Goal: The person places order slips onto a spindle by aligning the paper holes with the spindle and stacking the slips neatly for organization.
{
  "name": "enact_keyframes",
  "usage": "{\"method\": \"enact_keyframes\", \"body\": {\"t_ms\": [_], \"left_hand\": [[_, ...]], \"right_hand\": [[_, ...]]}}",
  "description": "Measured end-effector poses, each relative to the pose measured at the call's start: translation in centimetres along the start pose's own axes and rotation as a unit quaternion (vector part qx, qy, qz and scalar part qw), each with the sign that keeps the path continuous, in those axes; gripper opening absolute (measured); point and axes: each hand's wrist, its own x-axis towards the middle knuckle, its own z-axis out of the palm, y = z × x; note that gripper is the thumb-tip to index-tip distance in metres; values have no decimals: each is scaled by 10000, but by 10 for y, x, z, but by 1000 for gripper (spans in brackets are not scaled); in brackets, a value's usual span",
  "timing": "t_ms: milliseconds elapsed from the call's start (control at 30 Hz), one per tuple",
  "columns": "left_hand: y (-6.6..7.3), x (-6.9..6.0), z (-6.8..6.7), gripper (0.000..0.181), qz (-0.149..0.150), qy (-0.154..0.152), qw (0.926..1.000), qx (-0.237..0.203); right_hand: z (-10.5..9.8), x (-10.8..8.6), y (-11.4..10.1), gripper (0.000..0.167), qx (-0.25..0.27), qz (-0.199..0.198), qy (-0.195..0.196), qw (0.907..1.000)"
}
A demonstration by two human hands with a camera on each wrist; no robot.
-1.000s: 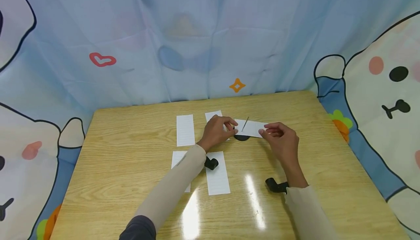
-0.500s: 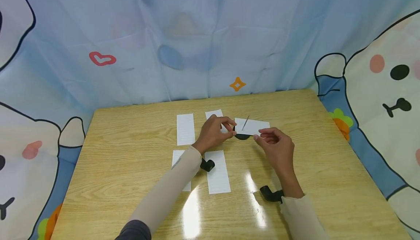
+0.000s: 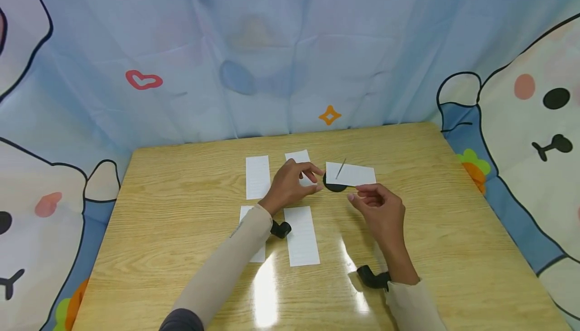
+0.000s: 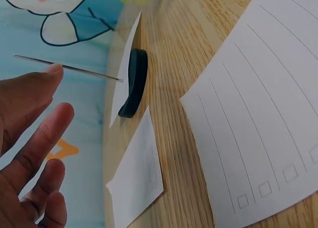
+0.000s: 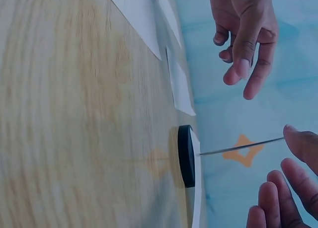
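Note:
A white paper slip (image 3: pixel 358 174) is pierced by the thin metal rod of a paper spike (image 3: pixel 341 169). The round black base (image 3: pixel 335 188) of that spike stands under the slip, on the table. The right wrist view shows the slip lying against or close over the base (image 5: pixel 186 156), with the rod (image 5: pixel 233 148) rising past it. My left hand (image 3: pixel 292 180) is to the left of the spike, fingers loosely bent and holding nothing. Near the slip's lower edge, my right hand (image 3: pixel 380 208) has relaxed fingers, also with nothing between them.
Several other paper slips lie on the wooden table (image 3: pixel 190 190) left of the spike, including a far-left slip (image 3: pixel 258 177) and a nearer slip (image 3: pixel 302 236). In the left wrist view, one slip (image 4: pixel 258 114) shows printed lines and small boxes. A patterned curtain (image 3: pixel 204 69) hangs behind the table.
A second ago both hands were at the pierced slip's ends. Both have let go; the right hand has drawn down and left toward me, the left slightly left. The slip stays on the spike.

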Motion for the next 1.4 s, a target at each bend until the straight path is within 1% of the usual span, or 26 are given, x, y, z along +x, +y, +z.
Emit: {"method": "enact_keyframes", "body": {"t_ms": [300, 500, 633, 800, 900, 1067, 1267, 1400], "left_hand": [[-2, -5, -4, 35, -10, -180, 9998, -125], [-5, -9, -6, 37, 32, -336, 9991, -247], [-8, -12, -7, 36, 76, -447, 9987, -218], [-12, -16, -7, 34, 203, -514, 9982, -225], [-14, -19, -9, 33, 229, -543, 9979, -265], [-16, -22, -12, 31, 181, -569, 9975, -365], [-19, -25, -13, 31, 102, -587, 9976, -341], [-23, -27, -14, 30, 74, -609, 9973, -413]], "right_hand": [[3, -18, -4, 31, 319, 54, 23, 9995], [9, -33, -2, 30, 317, 177, 58, 9993], [12, -40, 0, 30, 284, 259, -11, 9993], [14, -48, -1, 30, 219, 305, -70, 9993], [16, -52, -3, 30, 198, 319, -56, 9993], [21, -59, -6, 30, 178, 348, -68, 9992], [28, -67, -9, 29, 127, 386, -195, 9990], [33, -71, -11, 29, 97, 393, -228, 9989]]}}
